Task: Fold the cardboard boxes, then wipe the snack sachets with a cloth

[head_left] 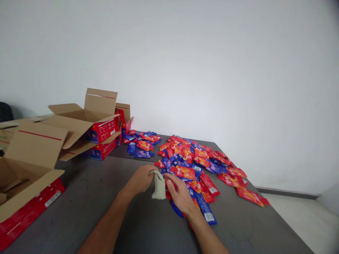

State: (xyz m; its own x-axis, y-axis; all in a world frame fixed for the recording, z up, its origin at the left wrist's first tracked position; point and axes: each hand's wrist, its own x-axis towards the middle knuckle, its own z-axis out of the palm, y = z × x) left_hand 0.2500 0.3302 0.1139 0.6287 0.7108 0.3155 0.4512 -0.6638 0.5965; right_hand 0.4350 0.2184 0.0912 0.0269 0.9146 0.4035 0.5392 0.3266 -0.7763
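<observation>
A pale grey-green cloth [159, 187] hangs folded over above the dark table. My left hand [141, 179] is closed on its upper left edge, the fingertips partly hidden behind the fold. Just right of the cloth is my right hand [182, 197], its thumb and forefinger apart and pointing left, over the near edge of a heap of pouches. A red-and-orange pouch [184, 172] lies just beyond that hand. Beside its wrist rests a blue pouch [206, 209] with a white barcode label. Whether the right fingertips touch the cloth or the red pouch below, I cannot tell.
Open cardboard boxes with red printed sides stand on the left, one box [31, 208] close by and a stacked box [106, 130] farther back. A smaller group of pouches [145, 145] lies near the white wall. The table's right edge [284, 224] drops to a pale floor.
</observation>
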